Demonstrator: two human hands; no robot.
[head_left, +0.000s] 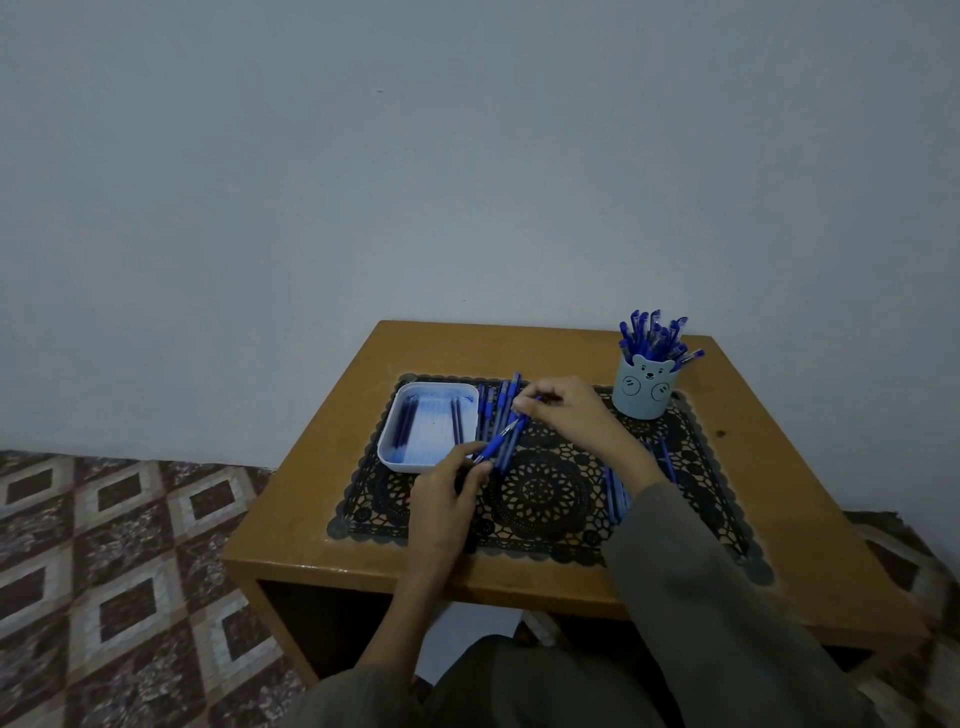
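Left hand (447, 499) grips blue pen (496, 444), right hand (566, 410) pinches thin blue piece (538, 399)

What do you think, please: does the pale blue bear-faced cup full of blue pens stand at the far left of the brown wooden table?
Not quite: the head view shows the pale blue bear-faced cup full of blue pens standing at the far right of the brown wooden table.

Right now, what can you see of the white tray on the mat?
The tray is white, rectangular with rounded corners, shallow, seemingly plastic, its floor tinted blue. It sits flat at the far left of the black lace mat, holding a few thin dark refills lying lengthwise. Blue pens lie right of it; the left hand overlaps its near right corner, contact unclear.
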